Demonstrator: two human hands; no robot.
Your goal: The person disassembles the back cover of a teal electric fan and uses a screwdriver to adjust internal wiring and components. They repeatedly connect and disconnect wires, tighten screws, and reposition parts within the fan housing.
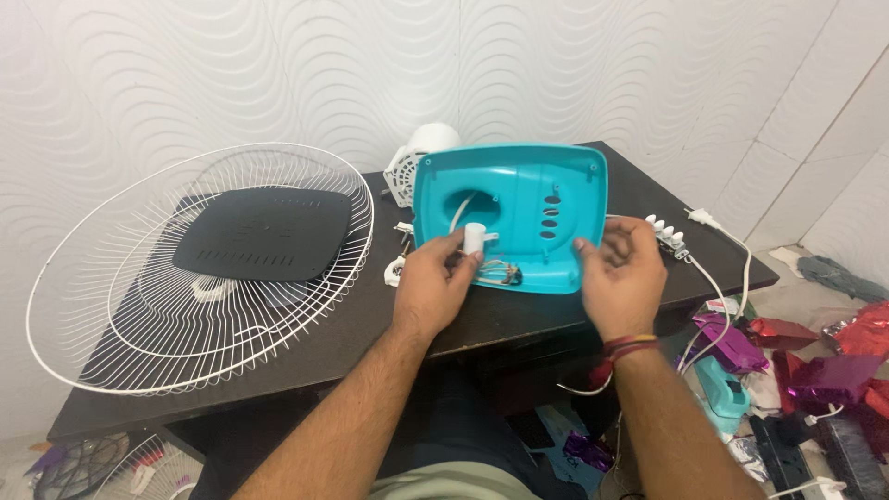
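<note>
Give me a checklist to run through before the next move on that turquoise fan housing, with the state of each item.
1. Turquoise housing held on both sides: ok; left hand at its lower left, right hand at its right edge.
2. White cylindrical part gripped: ok; left fingertips pinch it.
3. Loose wires at the housing's lower edge free of the fingers: cannot tell; they lie right beside the left hand.
4. Wire fan guard out of the way: ok; it lies to the left, apart from the hands.
5. White switch strip and cable clear of the right hand: not ok; they sit just behind it.
</note>
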